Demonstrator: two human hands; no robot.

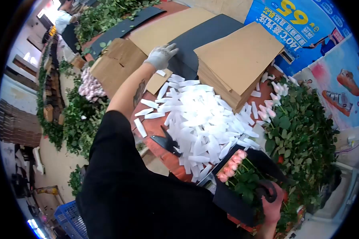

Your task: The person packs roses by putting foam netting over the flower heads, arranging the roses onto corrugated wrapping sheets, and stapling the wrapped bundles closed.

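Observation:
My left hand (pixel 162 56), in a white glove, is stretched far forward with its fingers spread. It lies at the near-left edge of a black sheet (pixel 205 38) and holds nothing I can see. At lower right, my right hand (pixel 273 201) wears a pinkish glove with dark fingers, curled round the leafy stems of a bunch of pink roses (pixel 232 165). The rose heads point up and left in a row. Black wrapping sheet (pixel 233 203) lies beside and under the bunch. Exactly how the fingers close on the stems is partly hidden.
A heap of white foam sleeves (pixel 199 119) covers the table's middle. Stacked brown cardboard sheets (pixel 239 59) stand behind it. More leafy roses (pixel 303 135) lie at right. A cardboard box (pixel 119 65) is at left, a blue crate (pixel 71 219) below. A person (pixel 64 24) stands far left.

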